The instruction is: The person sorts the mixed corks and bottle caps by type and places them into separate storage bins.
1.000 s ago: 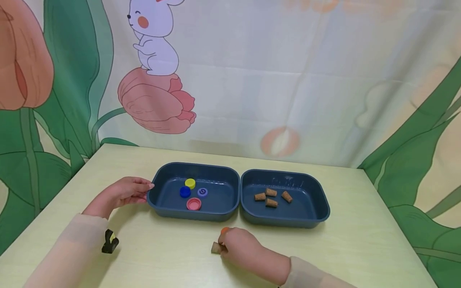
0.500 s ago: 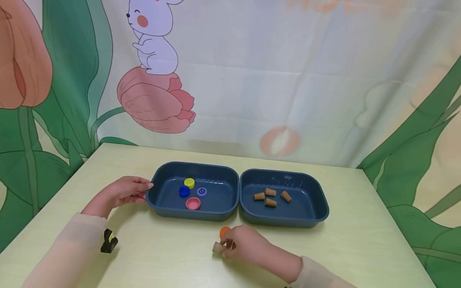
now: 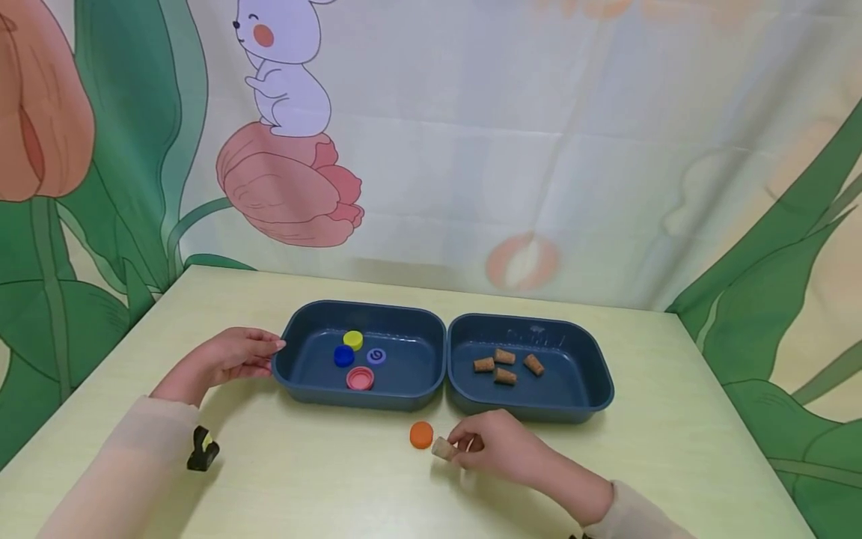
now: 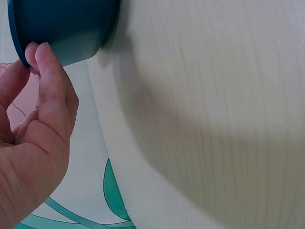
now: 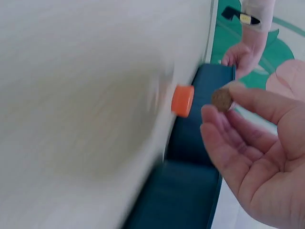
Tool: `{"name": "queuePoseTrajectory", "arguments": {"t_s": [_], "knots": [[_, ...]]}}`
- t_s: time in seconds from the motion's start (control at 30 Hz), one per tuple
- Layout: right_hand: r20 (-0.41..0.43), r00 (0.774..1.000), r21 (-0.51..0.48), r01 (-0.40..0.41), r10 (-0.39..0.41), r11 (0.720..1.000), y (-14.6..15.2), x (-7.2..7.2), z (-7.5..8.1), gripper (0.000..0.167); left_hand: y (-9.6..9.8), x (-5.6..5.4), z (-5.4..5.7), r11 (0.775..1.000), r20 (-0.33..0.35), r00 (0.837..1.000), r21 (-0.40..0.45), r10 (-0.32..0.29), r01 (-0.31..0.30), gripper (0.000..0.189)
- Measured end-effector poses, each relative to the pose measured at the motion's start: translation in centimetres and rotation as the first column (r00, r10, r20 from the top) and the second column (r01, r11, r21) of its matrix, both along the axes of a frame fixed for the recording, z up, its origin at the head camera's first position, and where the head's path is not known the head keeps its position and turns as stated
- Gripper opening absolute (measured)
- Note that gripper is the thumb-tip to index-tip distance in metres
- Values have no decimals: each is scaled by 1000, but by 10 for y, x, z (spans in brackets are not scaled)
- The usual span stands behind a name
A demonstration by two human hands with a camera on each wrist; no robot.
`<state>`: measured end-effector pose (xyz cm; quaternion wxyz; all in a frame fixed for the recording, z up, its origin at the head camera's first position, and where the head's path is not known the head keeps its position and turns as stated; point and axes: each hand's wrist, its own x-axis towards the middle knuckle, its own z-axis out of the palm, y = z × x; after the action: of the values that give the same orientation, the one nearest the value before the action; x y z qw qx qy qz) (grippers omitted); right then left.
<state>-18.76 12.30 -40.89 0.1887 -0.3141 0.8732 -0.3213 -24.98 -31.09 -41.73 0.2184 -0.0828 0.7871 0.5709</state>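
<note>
My right hand (image 3: 501,445) pinches a cork (image 3: 444,449) by one end, just above the table in front of the two trays. In the right wrist view the cork (image 5: 222,99) shows its round end between thumb and fingertips. An orange bottle cap (image 3: 421,435) lies on the table just left of that cork. My left hand (image 3: 239,354) pinches the left rim of the left blue tray (image 3: 360,402); the left wrist view shows thumb and fingers on the tray's edge (image 4: 19,47). Inside this tray lie a yellow cap (image 3: 353,340), a blue cap (image 3: 343,355), a purple cap (image 3: 376,356) and a pink cap (image 3: 360,379).
The right blue tray (image 3: 572,410) stands against the left one and holds several corks (image 3: 505,376). Both sit on a pale wooden table (image 3: 303,479). A printed curtain (image 3: 431,165) hangs behind the table.
My right hand has lifted the cork and moved right with it, leaving the orange cap fully in sight. My left hand has stayed at the tray rim.
</note>
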Motion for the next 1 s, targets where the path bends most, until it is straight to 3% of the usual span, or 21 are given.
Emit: {"name": "queuePoseTrajectory", "arguments": {"t_s": [0.23,0.73,1.0], "knots": [[-40,999,25,11,-10,1000,26,-4,9,19,2,0,1,1000,5,1000,-3,6,-6,47],[-40,996,75,85,-82,994,77,-18,38,19,0,-2,-2,1000,2,1000,0,6,-6,45],[-102,994,151,48,-33,987,92,-41,57,17,1,0,-1,1000,1,1000,7,11,-11,43]]}}
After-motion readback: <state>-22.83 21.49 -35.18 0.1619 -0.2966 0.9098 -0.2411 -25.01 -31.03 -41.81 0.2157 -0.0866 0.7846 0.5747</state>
